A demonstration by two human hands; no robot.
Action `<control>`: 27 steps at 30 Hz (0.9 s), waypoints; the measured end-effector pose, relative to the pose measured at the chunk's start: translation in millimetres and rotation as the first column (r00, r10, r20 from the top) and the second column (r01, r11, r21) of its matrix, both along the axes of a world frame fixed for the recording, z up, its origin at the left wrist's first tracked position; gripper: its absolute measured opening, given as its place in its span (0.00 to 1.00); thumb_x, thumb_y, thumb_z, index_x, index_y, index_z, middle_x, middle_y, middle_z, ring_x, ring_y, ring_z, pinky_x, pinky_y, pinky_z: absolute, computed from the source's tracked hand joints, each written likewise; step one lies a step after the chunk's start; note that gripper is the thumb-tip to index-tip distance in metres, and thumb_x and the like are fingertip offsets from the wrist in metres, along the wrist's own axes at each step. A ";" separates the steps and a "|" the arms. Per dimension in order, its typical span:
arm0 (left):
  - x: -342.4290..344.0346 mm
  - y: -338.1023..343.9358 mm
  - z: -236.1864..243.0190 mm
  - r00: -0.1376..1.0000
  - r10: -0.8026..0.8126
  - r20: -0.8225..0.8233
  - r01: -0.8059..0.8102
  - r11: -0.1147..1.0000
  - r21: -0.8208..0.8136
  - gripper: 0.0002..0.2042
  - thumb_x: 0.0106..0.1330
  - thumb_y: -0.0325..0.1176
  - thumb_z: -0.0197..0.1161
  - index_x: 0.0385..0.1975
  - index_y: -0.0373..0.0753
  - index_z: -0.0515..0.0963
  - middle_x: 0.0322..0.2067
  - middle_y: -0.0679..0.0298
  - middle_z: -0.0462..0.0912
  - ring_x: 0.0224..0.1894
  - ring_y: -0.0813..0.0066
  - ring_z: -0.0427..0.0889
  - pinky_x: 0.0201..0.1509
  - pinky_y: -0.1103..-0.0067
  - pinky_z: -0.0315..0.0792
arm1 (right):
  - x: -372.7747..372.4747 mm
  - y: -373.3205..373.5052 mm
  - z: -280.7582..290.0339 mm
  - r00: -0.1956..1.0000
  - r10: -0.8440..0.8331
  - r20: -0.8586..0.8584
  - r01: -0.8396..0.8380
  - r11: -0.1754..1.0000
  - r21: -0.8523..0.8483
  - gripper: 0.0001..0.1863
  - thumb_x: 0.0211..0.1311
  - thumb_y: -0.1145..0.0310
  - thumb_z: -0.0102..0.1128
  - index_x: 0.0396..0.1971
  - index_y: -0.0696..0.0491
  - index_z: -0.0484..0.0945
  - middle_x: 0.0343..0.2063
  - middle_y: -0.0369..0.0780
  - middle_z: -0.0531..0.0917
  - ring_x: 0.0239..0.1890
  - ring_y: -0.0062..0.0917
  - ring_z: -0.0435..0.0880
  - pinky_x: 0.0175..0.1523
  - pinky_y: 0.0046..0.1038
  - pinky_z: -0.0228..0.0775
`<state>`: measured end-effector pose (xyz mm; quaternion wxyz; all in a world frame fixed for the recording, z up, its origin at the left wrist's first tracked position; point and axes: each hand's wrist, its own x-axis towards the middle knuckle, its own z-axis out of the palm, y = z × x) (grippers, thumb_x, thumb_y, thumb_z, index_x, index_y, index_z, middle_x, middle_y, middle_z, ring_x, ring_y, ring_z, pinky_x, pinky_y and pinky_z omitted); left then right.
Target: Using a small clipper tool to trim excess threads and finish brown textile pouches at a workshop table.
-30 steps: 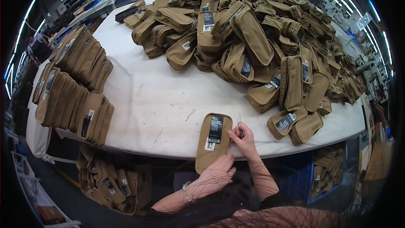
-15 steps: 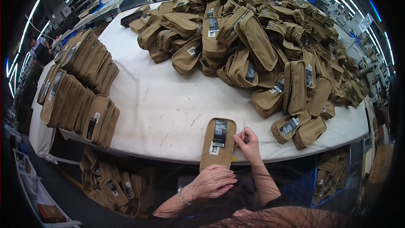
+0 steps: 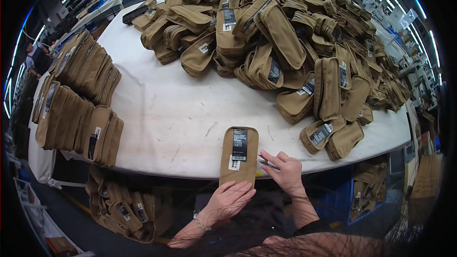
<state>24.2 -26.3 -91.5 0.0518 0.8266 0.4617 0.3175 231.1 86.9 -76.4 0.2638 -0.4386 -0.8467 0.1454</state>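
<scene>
A flat tan fabric pouch (image 3: 226, 169) with rounded ends lies upright in front of me, its near end reaching past the table's front edge. It bears a black label (image 3: 240, 143) and a white label (image 3: 234, 163). My left hand (image 3: 230, 200) rests across the near end, fingers stretched out flat on the fabric; what lies under the palm is hidden. Just right of the pouch, my right hand (image 3: 287, 171) is closed around small dark thread snips (image 3: 268, 163), their tips pointing left toward the pouch's edge.
A big heap of similar pouches (image 3: 281, 33) covers the table's back and right. Stacked pouches (image 3: 66, 119) stand in rows at the left. Below the front edge are a box of pouches (image 3: 124, 209) on the left and a blue bin (image 3: 352, 200) on the right. A person (image 3: 37, 59) stands far left.
My right hand has turned, bringing the snips from pointing upward to pointing left. My left fingers have straightened over the pouch's near end. The whole view has shifted slightly.
</scene>
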 end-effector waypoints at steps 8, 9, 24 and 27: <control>-0.1 1.6 2.5 0.987 0.011 -0.162 -0.009 1.000 0.012 0.16 0.55 0.30 0.64 0.45 0.51 0.82 0.47 0.71 0.83 0.51 0.79 0.80 0.57 0.76 0.67 | 2.6 0.8 -0.8 0.998 0.051 0.041 -0.054 0.995 0.083 0.18 0.49 0.59 0.71 0.44 0.38 0.85 0.18 0.30 0.74 0.14 0.25 0.69 0.24 0.25 0.61; 0.0 1.7 1.9 0.987 0.009 -0.161 -0.007 1.000 0.011 0.16 0.55 0.30 0.64 0.45 0.51 0.82 0.47 0.71 0.83 0.51 0.79 0.80 0.57 0.76 0.67 | 3.3 2.6 -4.2 0.997 0.077 -0.010 -0.077 0.995 0.060 0.17 0.49 0.60 0.71 0.43 0.39 0.85 0.18 0.31 0.74 0.15 0.25 0.70 0.24 0.26 0.61; -1.9 1.8 -4.1 0.993 0.020 -0.114 -0.016 0.999 0.037 0.16 0.56 0.31 0.65 0.45 0.53 0.83 0.47 0.73 0.83 0.50 0.80 0.80 0.57 0.77 0.66 | 1.3 12.7 -14.1 0.962 0.086 -0.261 -0.121 0.985 -0.122 0.10 0.48 0.66 0.72 0.34 0.46 0.87 0.17 0.34 0.78 0.16 0.26 0.76 0.24 0.25 0.64; -2.0 2.5 -5.1 0.994 0.018 -0.104 -0.013 0.999 0.044 0.16 0.56 0.31 0.65 0.45 0.53 0.83 0.47 0.73 0.83 0.50 0.80 0.80 0.56 0.77 0.66 | 2.5 14.8 -7.8 0.978 0.114 -0.173 -0.129 0.988 -0.081 0.12 0.47 0.66 0.73 0.34 0.46 0.87 0.17 0.33 0.78 0.16 0.28 0.76 0.24 0.26 0.65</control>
